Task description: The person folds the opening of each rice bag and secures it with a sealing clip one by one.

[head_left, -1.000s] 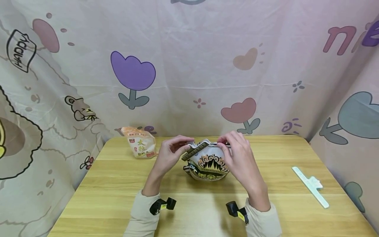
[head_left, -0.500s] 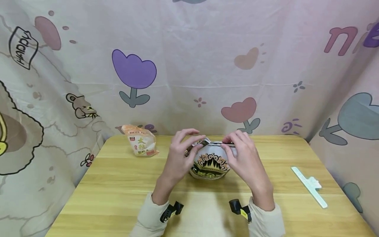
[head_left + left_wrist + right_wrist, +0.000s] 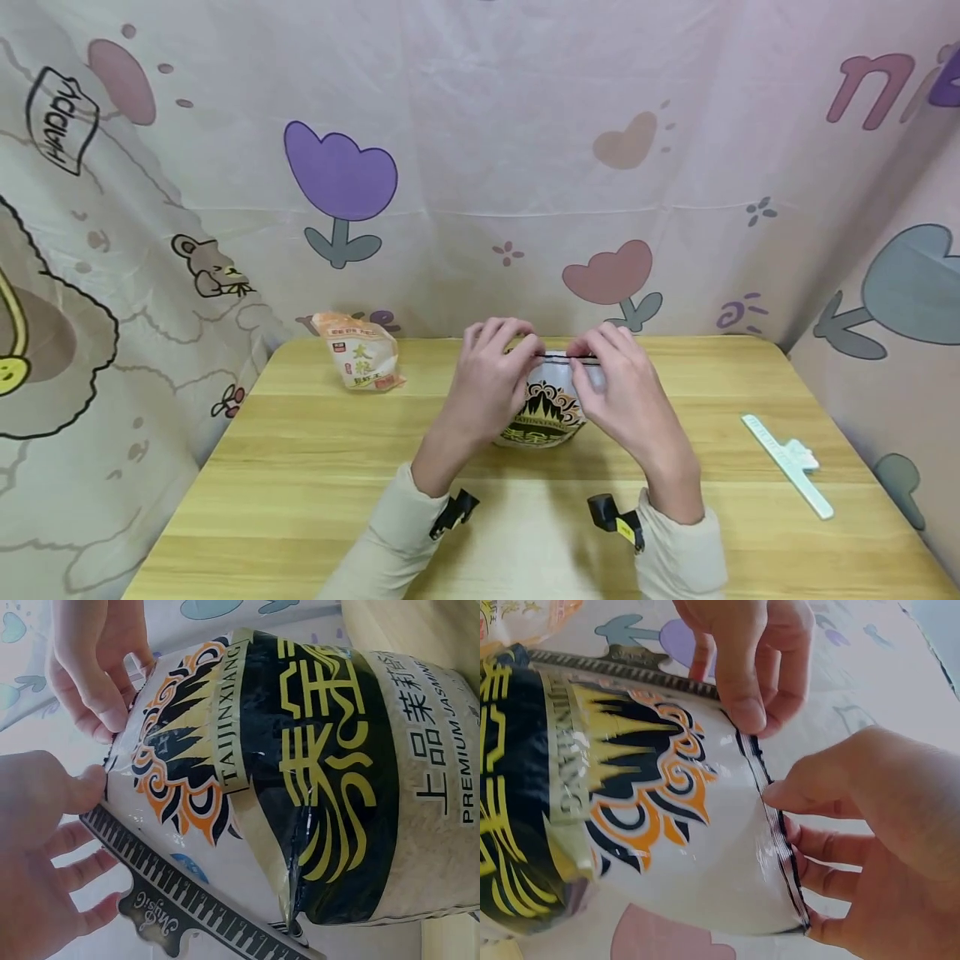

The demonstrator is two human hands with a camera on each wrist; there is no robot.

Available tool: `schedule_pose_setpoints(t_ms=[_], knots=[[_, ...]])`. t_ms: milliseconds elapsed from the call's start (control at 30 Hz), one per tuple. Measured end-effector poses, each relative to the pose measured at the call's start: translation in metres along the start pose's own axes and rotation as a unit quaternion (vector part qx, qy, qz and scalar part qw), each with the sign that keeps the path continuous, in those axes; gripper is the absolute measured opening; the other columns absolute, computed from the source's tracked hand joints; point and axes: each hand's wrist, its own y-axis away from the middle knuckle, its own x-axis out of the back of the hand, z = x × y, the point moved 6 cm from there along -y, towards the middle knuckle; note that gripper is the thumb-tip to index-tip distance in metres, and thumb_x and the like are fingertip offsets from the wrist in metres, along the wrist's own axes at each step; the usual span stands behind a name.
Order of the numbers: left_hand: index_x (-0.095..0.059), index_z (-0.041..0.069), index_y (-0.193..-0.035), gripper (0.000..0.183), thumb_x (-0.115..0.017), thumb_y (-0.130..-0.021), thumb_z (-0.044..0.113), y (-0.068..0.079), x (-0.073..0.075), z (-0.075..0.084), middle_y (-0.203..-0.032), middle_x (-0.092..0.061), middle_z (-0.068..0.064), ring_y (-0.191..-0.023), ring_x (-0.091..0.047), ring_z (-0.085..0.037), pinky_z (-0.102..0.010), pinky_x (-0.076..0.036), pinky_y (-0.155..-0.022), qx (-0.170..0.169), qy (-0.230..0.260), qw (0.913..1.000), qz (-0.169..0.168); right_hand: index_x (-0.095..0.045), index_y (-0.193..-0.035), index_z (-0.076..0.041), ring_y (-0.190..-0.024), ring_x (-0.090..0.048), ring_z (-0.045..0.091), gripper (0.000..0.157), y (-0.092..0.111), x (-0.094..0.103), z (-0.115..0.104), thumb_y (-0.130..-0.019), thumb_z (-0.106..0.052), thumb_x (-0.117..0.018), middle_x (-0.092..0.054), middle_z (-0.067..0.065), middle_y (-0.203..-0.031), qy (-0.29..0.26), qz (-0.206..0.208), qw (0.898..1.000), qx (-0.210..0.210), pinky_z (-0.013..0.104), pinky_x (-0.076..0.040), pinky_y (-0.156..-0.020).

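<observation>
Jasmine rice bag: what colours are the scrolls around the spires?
Orange and black: the scrolls on the jasmine rice bag show best in the left wrist view.

Tulip-print cloth [image 3: 480, 125] around a wood-grain bench [image 3: 300, 508]

Pale, creased cloth hangs behind the bench and along both sides. A purple tulip [image 3: 341, 171] stands left of a pink tulip [image 3: 609, 277] at the back; a brown bear [image 3: 210, 268] decorates the left, a blue-grey tulip [image 3: 918, 283] the right. Light whitens the bench's near middle.
</observation>
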Motion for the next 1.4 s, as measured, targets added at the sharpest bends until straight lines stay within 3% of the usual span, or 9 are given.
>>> schedule_pose_setpoints(t_ms=[333, 700, 1133, 1400], knots=[[-0.066, 0.016, -0.097, 0.011, -0.057, -0.103, 0.015, -0.011, -0.008, 0.002, -0.109, -0.063, -0.002, -0.109, -0.055, -0.025, -0.047, -0.039, -0.1, -0.035, -0.068, 0.9971, 0.002, -0.066, -0.091, -0.008, -0.085, -0.051, 0.019, 0.01, -0.005, 0.002, 0.008, -0.086, -0.001, -0.069, -0.062, 0.001, -0.091, 0.02, 0.015, 0.999, 0.041, 0.034, -0.043, -0.075], [-0.062, 0.015, -0.099, 0.01, -0.054, -0.105, 0.018, -0.016, -0.015, -0.009, -0.103, -0.06, -0.002, -0.102, -0.054, -0.025, -0.047, -0.041, -0.096, -0.043, -0.123, 0.9914, -0.01, -0.063, -0.092, -0.006, -0.082, -0.048, 0.023, 0.005, -0.012, -0.01, 0.009, -0.088, -0.003, -0.061, -0.057, 0.005, -0.09, 0.051, 0.05, 0.993, 0.095, 0.036, -0.038, -0.072], [-0.057, 0.014, -0.096, 0.012, -0.051, -0.106, 0.018, -0.041, -0.035, -0.036, -0.101, -0.06, -0.001, -0.1, -0.055, -0.024, -0.043, -0.041, -0.091, -0.02, -0.111, 0.9933, -0.026, -0.062, -0.093, -0.001, -0.081, -0.049, 0.029, 0.005, -0.039, -0.019, 0.032, -0.089, 0.002, -0.063, -0.057, 0.011, -0.09, 0.067, 0.061, 0.989, 0.115, 0.041, -0.041, -0.072], [-0.057, 0.013, -0.1, 0.012, -0.05, -0.108, 0.018, -0.055, -0.049, -0.052, -0.103, -0.059, -0.001, -0.096, -0.057, -0.021, -0.043, -0.043, -0.09, 0.012, -0.098, 0.9939, -0.048, -0.062, -0.094, -0.003, -0.082, -0.05, 0.028, 0.009, -0.056, -0.026, 0.046, -0.089, 0.004, -0.062, -0.057, 0.01, -0.091, 0.077, 0.052, 0.99, 0.107, 0.039, -0.04, -0.068]])
